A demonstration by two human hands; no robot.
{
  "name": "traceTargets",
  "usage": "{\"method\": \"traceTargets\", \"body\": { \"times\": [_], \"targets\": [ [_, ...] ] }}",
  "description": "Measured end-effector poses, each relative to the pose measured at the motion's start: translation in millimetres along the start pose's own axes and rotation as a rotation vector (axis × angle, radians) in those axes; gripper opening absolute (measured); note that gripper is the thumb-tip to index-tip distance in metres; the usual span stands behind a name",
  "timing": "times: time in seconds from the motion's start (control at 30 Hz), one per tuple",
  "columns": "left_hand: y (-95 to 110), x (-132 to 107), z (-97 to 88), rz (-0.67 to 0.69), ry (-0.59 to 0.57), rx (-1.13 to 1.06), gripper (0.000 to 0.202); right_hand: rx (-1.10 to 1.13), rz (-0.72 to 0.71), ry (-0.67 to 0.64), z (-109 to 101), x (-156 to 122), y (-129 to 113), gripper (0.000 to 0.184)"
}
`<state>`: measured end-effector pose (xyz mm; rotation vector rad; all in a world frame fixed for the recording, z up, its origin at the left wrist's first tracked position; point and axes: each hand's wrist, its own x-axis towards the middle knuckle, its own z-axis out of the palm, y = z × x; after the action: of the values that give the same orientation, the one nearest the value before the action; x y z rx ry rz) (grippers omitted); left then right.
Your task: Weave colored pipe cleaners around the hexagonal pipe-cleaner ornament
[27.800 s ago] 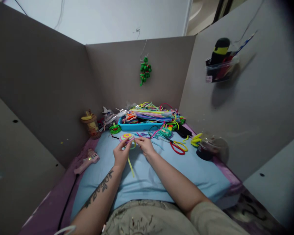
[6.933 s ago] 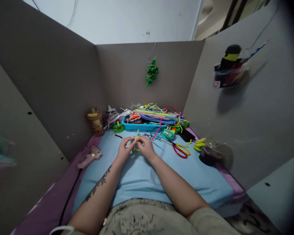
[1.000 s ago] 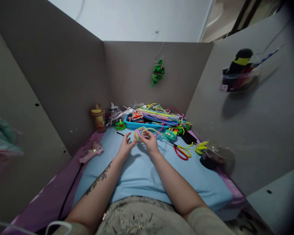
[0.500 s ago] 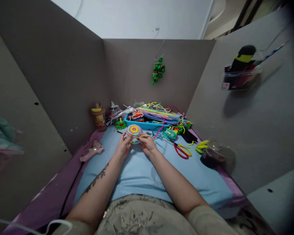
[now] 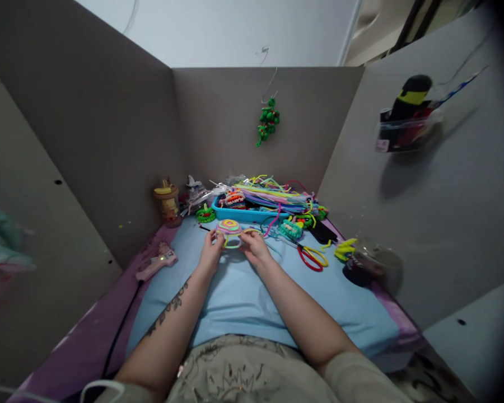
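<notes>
Between my hands is a small round piece wound from pipe cleaners in pink, yellow and purple rings, domed on top. A pale green strand loops below it. My left hand pinches the piece at its left edge. My right hand grips its right edge, where a pale yellow strand runs out past the fingers. The fingertips partly hide both edges. Just behind the piece is a blue tray heaped with pipe cleaners.
Red-and-yellow-handled scissors lie right of my hands, near a black phone-like object and a teal pipe-cleaner piece. A pink glue gun with a black cord lies left. A dark cup-like container stands right. Grey panels surround the table.
The round piece has tilted, so its top now shows at a flatter angle and the green loop beneath shows more. Both hands keep hold of it. The view has shifted slightly.
</notes>
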<state>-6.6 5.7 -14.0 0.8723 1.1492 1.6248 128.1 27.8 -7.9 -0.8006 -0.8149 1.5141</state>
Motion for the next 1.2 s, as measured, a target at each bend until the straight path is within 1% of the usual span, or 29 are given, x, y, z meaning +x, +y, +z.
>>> {"method": "traceTargets", "body": {
  "times": [0.07,0.1,0.17,0.23,0.3,0.37,0.4,0.47,0.5,0.57,0.7,0.8,0.9,1.03,1.13,1.2],
  "targets": [
    [-2.3,1.2,-1.4,0.119,0.117,0.136,0.048,-0.046,-0.039,0.006,0.9,0.8,1.1,0.033],
    [-2.3,1.4,-2.4,0.176,0.156,0.183,0.046,-0.073,-0.076,-0.004,1.6,0.9,1.8,0.033],
    [-0.2,0.7,-4.3,0.244,0.177,0.210,0.042,-0.149,-0.194,-0.044,3.3,0.0,3.4,0.030],
    [3.5,-1.1,-5.1,0.227,0.120,0.153,0.045,-0.249,-0.342,-0.081,4.8,-1.8,5.2,0.025],
    [7.2,-3.2,-4.7,0.152,0.061,0.066,0.054,-0.355,-0.446,-0.088,5.5,-3.6,6.7,0.021],
    [9.8,-4.7,-3.9,0.116,0.015,-0.053,0.068,-0.444,-0.500,-0.074,5.4,-4.6,8.1,0.017],
    [10.6,-5.2,-3.5,0.110,-0.013,-0.096,0.071,-0.475,-0.522,-0.068,5.3,-4.7,8.6,0.015],
    [11.6,-5.9,-3.2,0.108,-0.095,-0.130,0.066,-0.508,-0.553,-0.070,4.9,-4.4,9.6,0.012],
    [12.0,-6.1,-3.3,0.103,-0.126,-0.124,0.061,-0.513,-0.560,-0.072,4.8,-4.2,10.0,0.011],
    [12.9,-6.6,-3.6,0.101,-0.163,-0.089,0.059,-0.510,-0.553,-0.082,4.8,-3.8,10.7,0.010],
    [15.2,-6.9,-4.3,0.066,-0.145,-0.048,0.060,-0.469,-0.494,-0.133,4.5,-3.9,10.4,0.010],
    [15.8,-6.4,-4.1,0.049,-0.130,-0.051,0.058,-0.451,-0.486,-0.140,2.8,-4.9,6.7,0.011],
    [14.8,-5.6,-3.2,0.066,-0.121,-0.055,0.057,-0.443,-0.496,-0.118,0.2,-4.8,1.3,0.012],
    [13.5,-5.4,-2.0,0.056,-0.149,-0.092,0.057,-0.333,-0.477,-0.036,-2.7,-0.5,-3.4,0.013],
    [15.9,-7.6,-1.0,0.032,-0.170,-0.138,0.059,-0.211,-0.431,0.010,-3.7,2.9,-5.1,0.014],
    [18.6,-9.9,-0.3,0.015,-0.181,-0.152,0.058,-0.164,-0.387,-0.003,-4.1,3.5,-6.4,0.012]
  ]
}}
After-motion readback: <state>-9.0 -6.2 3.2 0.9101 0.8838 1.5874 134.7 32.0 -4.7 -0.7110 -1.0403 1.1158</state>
